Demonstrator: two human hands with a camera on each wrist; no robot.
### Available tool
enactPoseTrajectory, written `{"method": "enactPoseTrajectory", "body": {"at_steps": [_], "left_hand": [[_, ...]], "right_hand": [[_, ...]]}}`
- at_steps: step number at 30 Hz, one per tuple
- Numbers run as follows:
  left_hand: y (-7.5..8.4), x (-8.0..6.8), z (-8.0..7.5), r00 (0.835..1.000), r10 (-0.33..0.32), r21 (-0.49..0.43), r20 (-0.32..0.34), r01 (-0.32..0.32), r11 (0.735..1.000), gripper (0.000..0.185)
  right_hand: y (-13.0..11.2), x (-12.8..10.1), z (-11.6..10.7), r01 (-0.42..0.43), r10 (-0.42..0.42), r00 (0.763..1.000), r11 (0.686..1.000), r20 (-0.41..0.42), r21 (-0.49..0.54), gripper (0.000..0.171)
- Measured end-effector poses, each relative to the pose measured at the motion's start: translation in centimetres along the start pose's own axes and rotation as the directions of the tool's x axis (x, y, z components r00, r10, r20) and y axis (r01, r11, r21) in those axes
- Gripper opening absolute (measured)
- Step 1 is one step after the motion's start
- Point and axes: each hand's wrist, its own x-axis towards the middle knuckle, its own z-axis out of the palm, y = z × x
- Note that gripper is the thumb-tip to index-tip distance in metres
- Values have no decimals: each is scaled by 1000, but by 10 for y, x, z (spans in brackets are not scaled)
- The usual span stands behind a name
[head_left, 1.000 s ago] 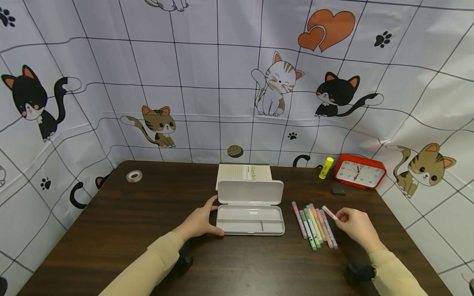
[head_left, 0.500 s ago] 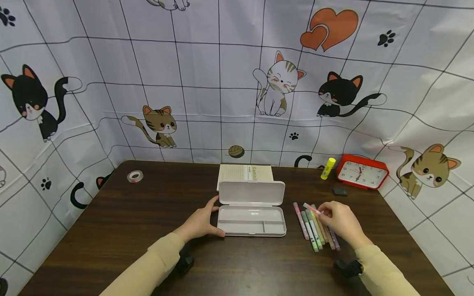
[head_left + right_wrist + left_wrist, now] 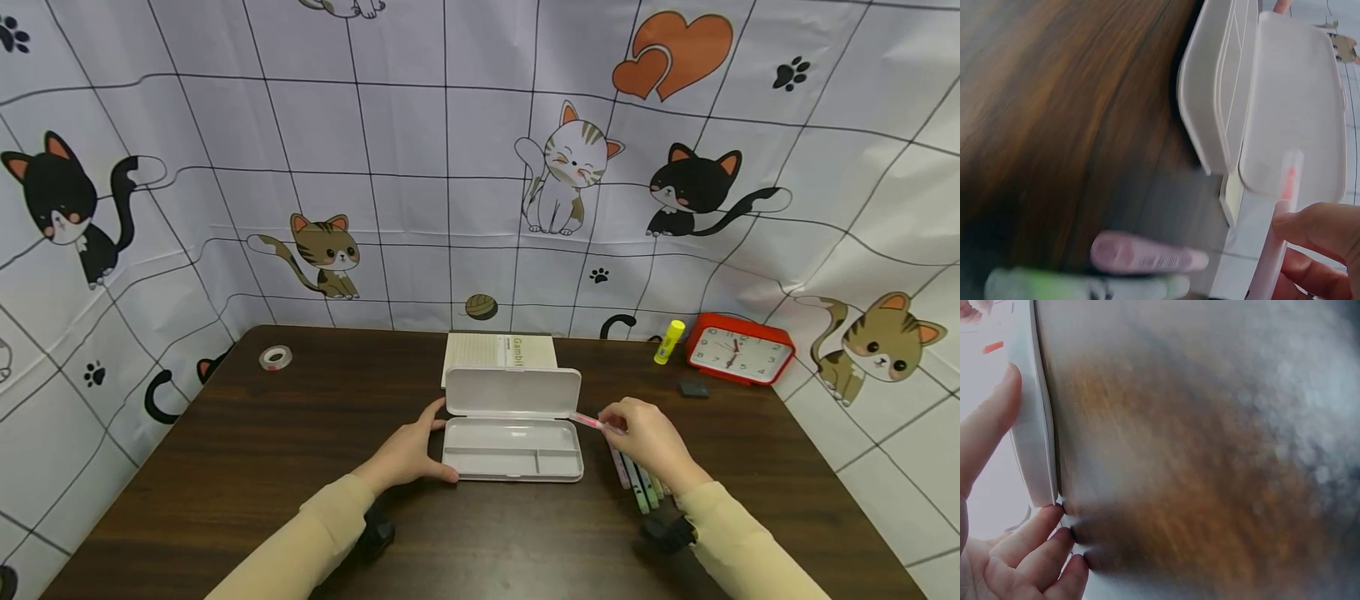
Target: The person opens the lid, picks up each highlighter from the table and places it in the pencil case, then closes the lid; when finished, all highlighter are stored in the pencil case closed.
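Holding the nine o'clock end of an oblong white plastic pencil case (image 3: 487, 462): one left hand (image 3: 405, 452), thumb and fingers set wide apart, thumb at the front corner, fingertips round the end and rear corner. Case rests on a dark brown wood-grain table (image 3: 225, 458), its white hinged lid (image 3: 513, 392) raised at twelve o'clock; interior divided by low partitions. All hours are taken from the case's centre, twelve toward the wall.

Pinching, at three o'clock: one right hand (image 3: 648, 442), thumb and fingers closed on a slim pale-pink marker with a translucent, red-tinted end (image 3: 586, 421). The marker points at the case's rear right corner; whether they touch, cannot tell.

Further items:
- Between three and four o'clock: loose markers, partly hidden by the right hand, including one pale-pink barrel (image 3: 1147, 253) and one white-and-green barrel (image 3: 1085, 286).
- Twelve o'clock, behind the lid: cream printed booklet (image 3: 498, 350).
- Two o'clock: bright yellow cylindrical stick (image 3: 669, 342), upright but leaning.
- Between two and three: red-framed rectangular clock (image 3: 741, 350); small dark grey block (image 3: 693, 389).
- Between nine and ten: white tape roll (image 3: 275, 357).
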Motion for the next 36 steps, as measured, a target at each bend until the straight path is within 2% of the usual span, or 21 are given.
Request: {"method": "enactPoseTrajectory", "body": {"at_steps": [5, 13, 26, 36], "left_hand": [[0, -1, -1, 1000, 13, 6, 0, -13, 1000, 119], [-1, -3, -2, 1000, 20, 11, -6, -20, 1000, 119], [-1, -2, 0, 1000, 29, 2, -1, -29, 1000, 119], [-2, -3, 0, 1000, 29, -2, -4, -29, 1000, 118]], "right_hand": [[-10, 10, 11, 26, -26, 1000, 1000, 17, -13, 6], [-29, 26, 29, 144, -144, 989, 989, 16, -15, 7], [-54, 44, 55, 229, -229, 973, 973, 8, -8, 8], [-61, 49, 62, 220, -220, 975, 975, 21, 4, 10]]}}
